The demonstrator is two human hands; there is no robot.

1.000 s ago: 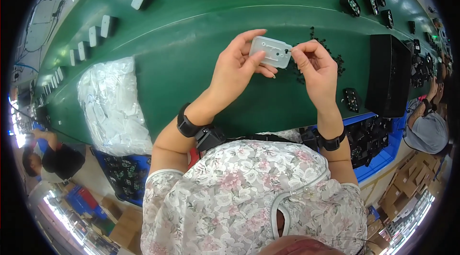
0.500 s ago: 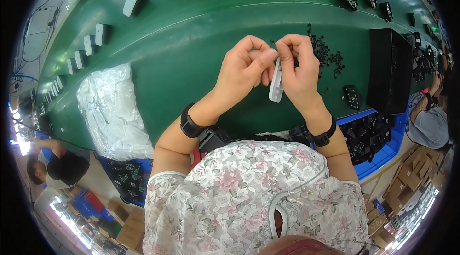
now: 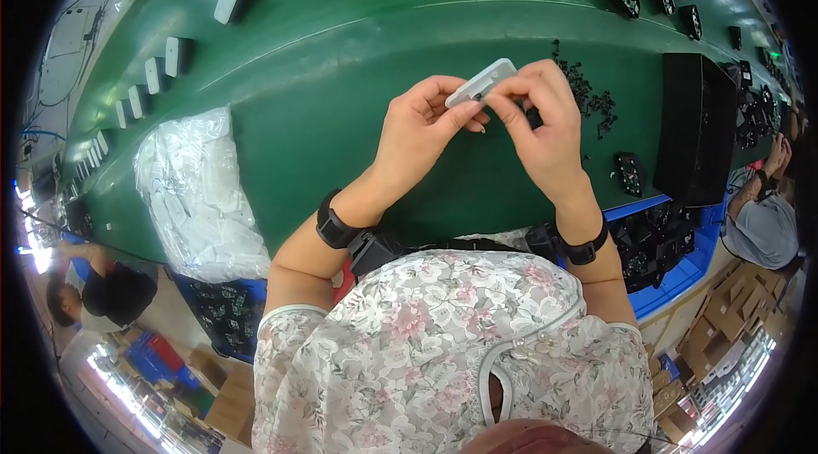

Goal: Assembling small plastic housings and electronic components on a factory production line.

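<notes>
In front of me, a light grey-white plastic cover (image 3: 494, 77), flat with rounded ends, is tilted up over the table. My left hand (image 3: 411, 138) is closed on its near left end, thumb and fingers gripping the edge. The fingertips of my right hand (image 3: 550, 134) pinch at the cover's inner face, where a small black part (image 3: 479, 97) shows between the thumbs. Something dark also shows within the curled right fingers; its shape is mostly hidden. Just beyond the right hand lies a loose scatter of small black parts (image 3: 588, 96) on the green table (image 3: 332, 104).
A clear plastic bag (image 3: 196, 198) of white pieces lies at the left. White-faced housings (image 3: 228, 0) line the far left. On the right are a black bin (image 3: 694, 130), a black housing with a circuit board (image 3: 629, 174) and a blue crate (image 3: 673, 271). Co-workers sit at both sides.
The cover has swung from hanging down under my right hand to tilted up between both hands, its inner face now showing. My left hand has taken hold of its end.
</notes>
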